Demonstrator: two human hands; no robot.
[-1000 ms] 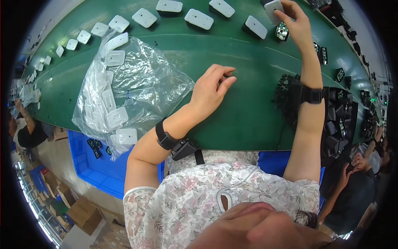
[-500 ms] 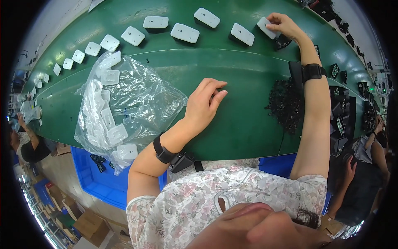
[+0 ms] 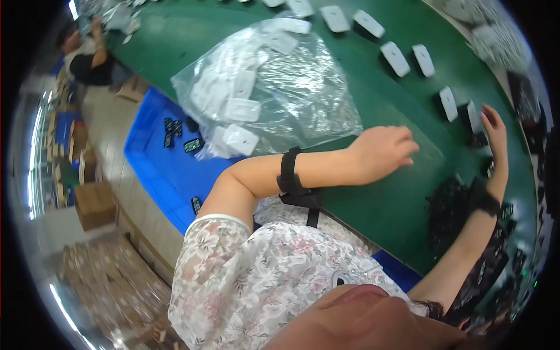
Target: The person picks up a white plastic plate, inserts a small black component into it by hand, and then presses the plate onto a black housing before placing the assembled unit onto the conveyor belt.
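My right hand (image 3: 496,129) is at the far right with its fingers apart and stretched out. It is beside the last white-topped black case (image 3: 473,118) in a row on the green table (image 3: 373,204); whether a fingertip still touches the case is unclear. My left hand (image 3: 382,154) hovers over the table right of a clear plastic bag (image 3: 315,76) of white plastic covers (image 3: 242,109). Its fingers are loosely bent, slightly blurred, and nothing shows in them. Other white-topped cases (image 3: 395,59) stand in a curved line along the far side.
A heap of small black parts (image 3: 448,213) lies near my right forearm. The blue bin (image 3: 169,175) below the table edge has several green circuit boards (image 3: 192,144) in it. Another person (image 3: 93,61) sits at the far left. Cardboard boxes (image 3: 94,206) stand on the floor.
The view has turned, so the table now slants across it. My right fingers gripped the last white-topped case before; now they are spread beside it.
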